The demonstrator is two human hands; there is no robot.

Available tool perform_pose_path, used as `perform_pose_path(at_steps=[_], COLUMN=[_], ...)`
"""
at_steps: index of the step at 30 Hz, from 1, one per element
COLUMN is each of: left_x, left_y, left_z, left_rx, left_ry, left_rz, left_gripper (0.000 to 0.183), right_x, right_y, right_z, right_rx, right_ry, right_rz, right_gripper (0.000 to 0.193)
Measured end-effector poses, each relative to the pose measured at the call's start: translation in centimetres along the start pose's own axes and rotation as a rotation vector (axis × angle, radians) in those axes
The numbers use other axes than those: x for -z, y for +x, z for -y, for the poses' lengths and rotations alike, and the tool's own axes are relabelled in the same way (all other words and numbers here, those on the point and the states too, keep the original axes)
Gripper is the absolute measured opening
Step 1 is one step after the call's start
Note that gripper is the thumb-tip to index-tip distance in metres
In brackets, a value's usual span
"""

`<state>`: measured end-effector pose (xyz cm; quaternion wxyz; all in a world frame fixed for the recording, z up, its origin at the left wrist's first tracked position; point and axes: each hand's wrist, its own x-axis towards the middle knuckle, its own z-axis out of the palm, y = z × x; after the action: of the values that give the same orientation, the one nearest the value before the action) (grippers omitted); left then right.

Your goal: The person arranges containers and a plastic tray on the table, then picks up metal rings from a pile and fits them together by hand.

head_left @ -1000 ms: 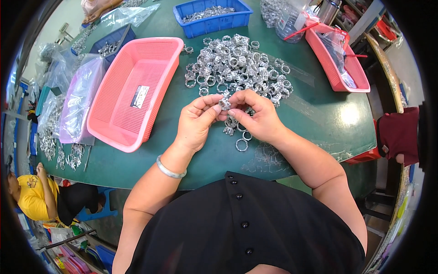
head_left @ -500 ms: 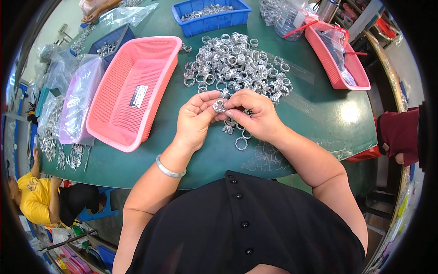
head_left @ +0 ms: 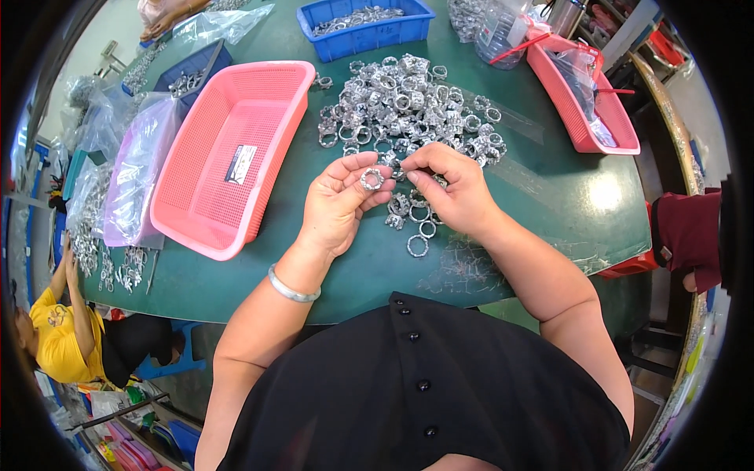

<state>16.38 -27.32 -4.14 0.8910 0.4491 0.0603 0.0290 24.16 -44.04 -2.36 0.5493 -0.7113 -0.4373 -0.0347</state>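
Between the thumb and fingers of my left hand [head_left: 330, 206] is a silver ring [head_left: 371, 180], its round opening facing up. My right hand [head_left: 457, 195] is just to the right of it, thumb and forefinger pinched together. Whatever is in that pinch is too small to make out against the metal behind. A heap of silver rings [head_left: 408, 102] lies on the green table just beyond both hands. Several loose rings [head_left: 417, 246] lie below my right hand's fingers, nearer to me.
A pink mesh basket [head_left: 267, 177] stands left of the heap. Behind it is a blue bin [head_left: 369, 36] with metal pieces. Another pink basket [head_left: 577, 118] holds bagged items at the right. Far left are plastic bags [head_left: 137, 173] and a person in yellow [head_left: 67, 345].
My right hand has drawn a little away from the ring in my left hand, leaving a gap. The ring now shows more of its open face. The person in yellow has reached toward the table.
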Motion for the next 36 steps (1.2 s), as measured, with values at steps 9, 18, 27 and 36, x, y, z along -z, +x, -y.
perform_pose_path(at_steps=[9,18,27,36], left_x=[0.6,0.9,0.4,0.6], left_y=[0.3,0.4,-0.1,-0.2], left_z=[0.0,-0.2,-0.6,-0.3], left_rx=[-0.01,0.023,0.112,0.094], left_ry=[0.0,-0.029,-0.031,0.012], left_rz=[-0.107,-0.089,-0.004,0.129], left_gripper=[0.021,0.03,0.041,0.024], right_x=[1.0,1.1,1.1,0.8], right_y=[0.3,0.1,0.0,-0.1], right_z=[0.0,0.3,0.1,-0.1], right_rx=[0.132,0.123,-0.385,-0.401], right_ry=[-0.347,-0.43,0.403,0.616], right_rz=[0.285,0.373,0.273,0.251], right_gripper=[0.031,0.028,0.028,0.03])
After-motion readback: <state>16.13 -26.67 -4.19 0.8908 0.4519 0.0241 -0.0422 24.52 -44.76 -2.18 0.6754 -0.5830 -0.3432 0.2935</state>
